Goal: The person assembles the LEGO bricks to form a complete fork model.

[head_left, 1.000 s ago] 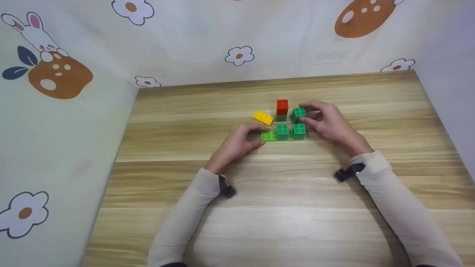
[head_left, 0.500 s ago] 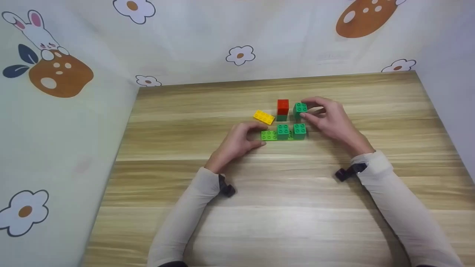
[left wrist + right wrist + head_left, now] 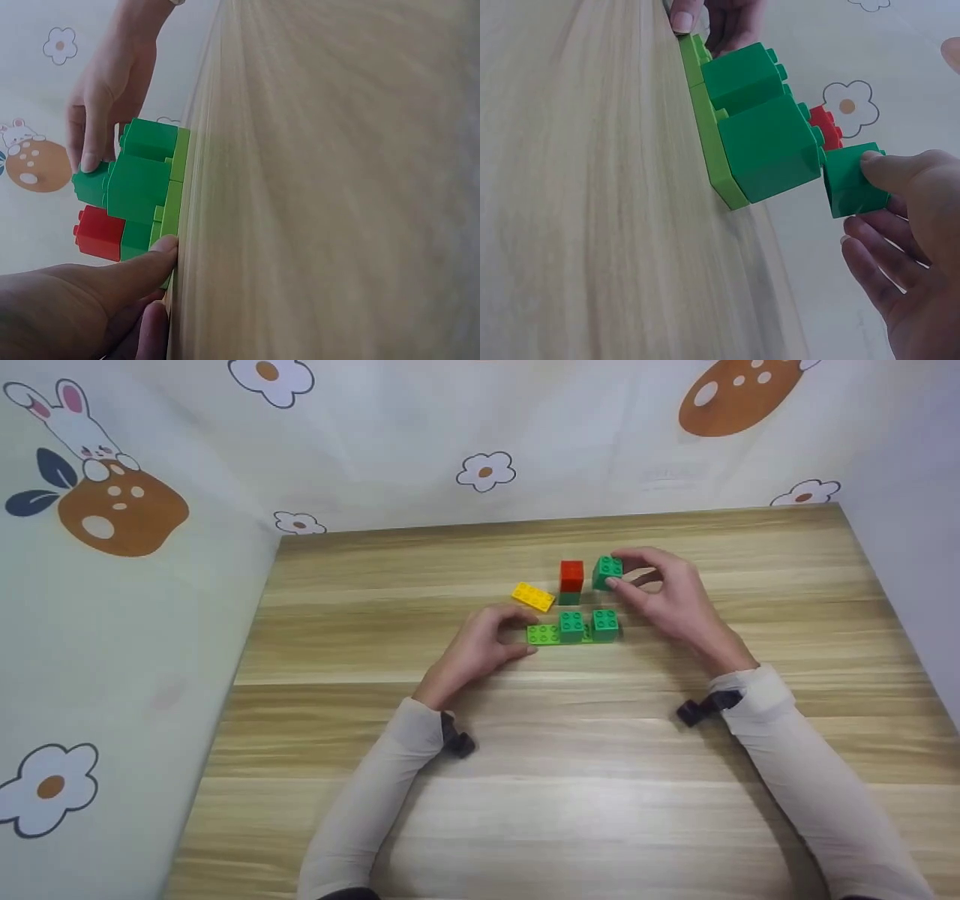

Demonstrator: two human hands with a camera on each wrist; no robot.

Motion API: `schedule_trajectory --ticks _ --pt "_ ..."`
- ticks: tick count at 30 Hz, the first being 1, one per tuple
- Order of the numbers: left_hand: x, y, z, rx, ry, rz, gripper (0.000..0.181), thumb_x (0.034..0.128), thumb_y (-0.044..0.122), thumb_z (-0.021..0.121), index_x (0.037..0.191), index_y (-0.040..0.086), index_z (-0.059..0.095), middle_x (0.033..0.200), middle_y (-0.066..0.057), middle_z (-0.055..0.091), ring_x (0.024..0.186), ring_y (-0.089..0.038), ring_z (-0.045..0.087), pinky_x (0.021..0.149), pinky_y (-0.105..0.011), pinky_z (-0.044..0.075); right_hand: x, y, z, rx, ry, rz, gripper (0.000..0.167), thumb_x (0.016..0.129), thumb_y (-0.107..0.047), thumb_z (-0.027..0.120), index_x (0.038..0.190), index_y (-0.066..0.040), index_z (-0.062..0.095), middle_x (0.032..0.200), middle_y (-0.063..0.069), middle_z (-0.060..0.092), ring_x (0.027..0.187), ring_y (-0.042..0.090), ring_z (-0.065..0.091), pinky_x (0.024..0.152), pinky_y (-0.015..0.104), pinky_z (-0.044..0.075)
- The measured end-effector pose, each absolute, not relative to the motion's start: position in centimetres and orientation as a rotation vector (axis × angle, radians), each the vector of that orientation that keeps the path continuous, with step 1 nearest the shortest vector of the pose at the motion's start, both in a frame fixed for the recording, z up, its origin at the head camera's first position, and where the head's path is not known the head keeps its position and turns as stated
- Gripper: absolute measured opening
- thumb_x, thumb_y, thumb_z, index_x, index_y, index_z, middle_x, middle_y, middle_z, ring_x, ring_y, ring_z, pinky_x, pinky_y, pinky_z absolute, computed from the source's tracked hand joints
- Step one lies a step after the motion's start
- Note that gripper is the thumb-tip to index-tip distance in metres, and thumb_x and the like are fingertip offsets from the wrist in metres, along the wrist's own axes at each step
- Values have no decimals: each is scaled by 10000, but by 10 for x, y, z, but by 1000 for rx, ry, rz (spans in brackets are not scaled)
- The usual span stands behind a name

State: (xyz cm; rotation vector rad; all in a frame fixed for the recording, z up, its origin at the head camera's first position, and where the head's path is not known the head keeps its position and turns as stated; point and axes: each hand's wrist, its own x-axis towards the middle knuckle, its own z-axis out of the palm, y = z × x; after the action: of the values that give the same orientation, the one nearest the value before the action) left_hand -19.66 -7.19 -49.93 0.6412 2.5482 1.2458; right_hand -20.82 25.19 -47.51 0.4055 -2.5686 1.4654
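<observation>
Between thumb and fingers, my right hand (image 3: pixel 671 596) pinches a green toy brick (image 3: pixel 608 574), raised above the table and apart from the other pieces in the right wrist view. My left hand (image 3: pixel 484 645) grips the left end of a low light green studded base (image 3: pixel 543 634), thumb on the near side. A seam in the base shows in the right wrist view. Two green bricks (image 3: pixel 571 628) stand upright on the base, one near its middle and the other at its right end. Behind them a red brick (image 3: pixel 571 576) sits on a green one (image 3: pixel 569 598).
A flat yellow brick (image 3: pixel 533 597) lies aslant just left of the red stack. All pieces rest on a wood-grain table (image 3: pixel 570 780). A patterned cloth wall (image 3: pixel 570 427) rises along the table's back edge and sides.
My right hand has lifted the green brick and moved it away, toward the back of the table. My left hand and the base have stayed in place.
</observation>
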Motion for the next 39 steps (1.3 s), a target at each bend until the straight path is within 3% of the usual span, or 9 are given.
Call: schedule_trajectory --ticks 13,20,25,32,39 --pt "-197 -72 -499 636 2541 1247 412 893 152 906 1282 150 771 1286 8 774 1179 -152 701 1108 -354 558 -203 243 -466 505 -2413 1474 396 945 -120 852 1328 -93 753 1176 104 778 1041 74 689 845 139 588" --pt "-199 -72 -500 671 2542 1254 409 887 155 913 1272 128 778 1256 -2 788 1150 -158 712 1079 -341 573 -197 232 -460 585 -2376 1523 392 941 -144 863 1318 -110 763 1187 43 785 1059 182 707 853 166 608" --pt "-199 -72 -501 673 2541 1262 411 885 154 915 1272 136 779 1267 1 786 1158 -153 713 1082 -339 575 -193 223 -456 620 -2402 1508 399 949 -152 856 1333 -116 751 1216 31 784 1077 120 697 870 165 603" --pt "-199 -72 -500 633 2539 1255 408 896 175 909 1284 170 784 1277 30 784 1165 -136 708 1099 -345 568 -188 211 -456 684 -2423 1531 391 965 -180 843 1344 -156 749 1226 17 779 1096 184 714 895 216 620" --pt "-199 -73 -500 639 2529 1261 411 897 199 912 1289 193 786 1287 40 783 1183 -133 719 1117 -354 566 -185 202 -458 748 -2480 1511 387 982 -228 828 1354 -165 739 1285 -5 775 1095 165 735 941 294 635"
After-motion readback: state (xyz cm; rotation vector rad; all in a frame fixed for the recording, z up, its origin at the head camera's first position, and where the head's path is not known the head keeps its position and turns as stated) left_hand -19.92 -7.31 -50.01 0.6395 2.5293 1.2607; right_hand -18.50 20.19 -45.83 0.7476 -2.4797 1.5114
